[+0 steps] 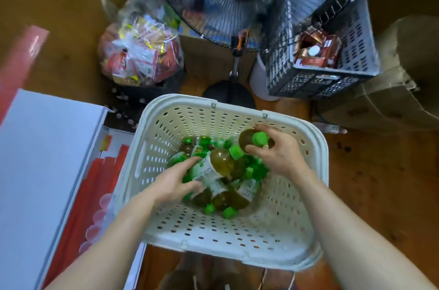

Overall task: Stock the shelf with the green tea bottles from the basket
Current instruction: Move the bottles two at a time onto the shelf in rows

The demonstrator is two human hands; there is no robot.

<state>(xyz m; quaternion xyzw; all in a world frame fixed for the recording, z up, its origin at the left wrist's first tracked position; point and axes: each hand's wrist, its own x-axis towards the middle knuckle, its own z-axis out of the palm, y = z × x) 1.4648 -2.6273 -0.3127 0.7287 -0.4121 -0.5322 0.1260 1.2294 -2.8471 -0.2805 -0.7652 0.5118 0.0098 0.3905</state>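
Hands [228,168] (both) among basket [237,240] bottles [223,161]

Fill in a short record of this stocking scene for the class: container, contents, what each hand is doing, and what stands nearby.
container: white perforated basket on the floor
contents: pile of green tea bottles with green caps, lying at mixed angles
right hand: right hand grips one bottle near its cap, raised above the pile
left hand: left hand reaches into the pile, fingers on a bottle; grip not clear
nearby: standing fan behind the basket, clear bag of snack packets, grey crate, white box at left
shelf: not in view
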